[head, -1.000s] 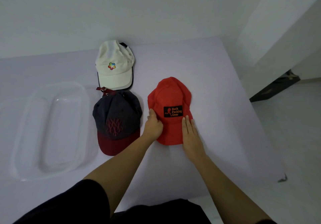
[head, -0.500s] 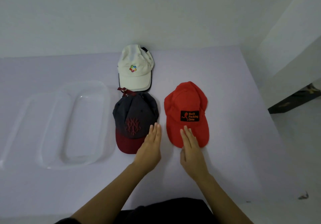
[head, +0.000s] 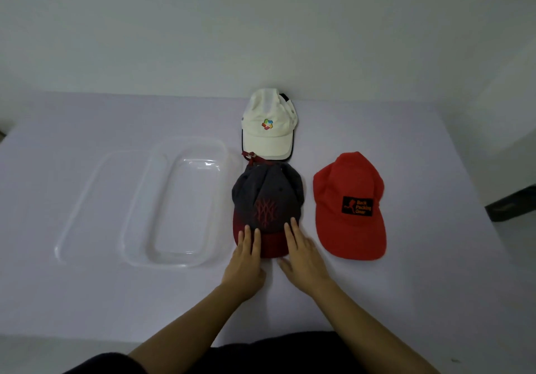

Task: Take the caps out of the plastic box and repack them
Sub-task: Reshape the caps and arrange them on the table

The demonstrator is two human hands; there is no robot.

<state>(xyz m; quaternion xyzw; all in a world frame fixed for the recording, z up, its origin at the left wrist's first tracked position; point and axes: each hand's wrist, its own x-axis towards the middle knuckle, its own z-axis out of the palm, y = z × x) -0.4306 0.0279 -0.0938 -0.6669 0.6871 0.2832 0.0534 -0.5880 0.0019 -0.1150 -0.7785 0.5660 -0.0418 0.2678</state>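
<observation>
Our forearms reach out over the white table (head: 420, 286), and both hands lie flat on the nearest cap. The left hand (head: 245, 263) rests with straight, relaxed fingers across the maroon brim. The right hand (head: 303, 257) does the same on the brim's other side, its fingertips reaching the grey crown. Neither hand grips anything. Both press palm down.

Under them sits the grey-and-maroon cap (head: 268, 199), brim toward us, its strap pointing away past our fingertips. Off to the right of the right hand, not touching it, the red cap (head: 348, 205) lies flat with its black patch up. To the left of the left hand stands the clear plastic box (head: 136, 205) with no cap in it, and what looks like its lid (head: 87, 199) lies further left still. Beyond our fingertips, close to the grey cap's strap, the white cap (head: 268, 125) rests on a dark edge — perhaps another cap, though we cannot tell.

With the box emptied, we judge the step in hand to be smoothing this cap for repacking. To do it well, we would keep both palms spread and press evenly from brim to crown so the soft panels fold flat. The stiff brim should stay unbent. Only then would we slide our fingers under it — and carry it left to the box.
</observation>
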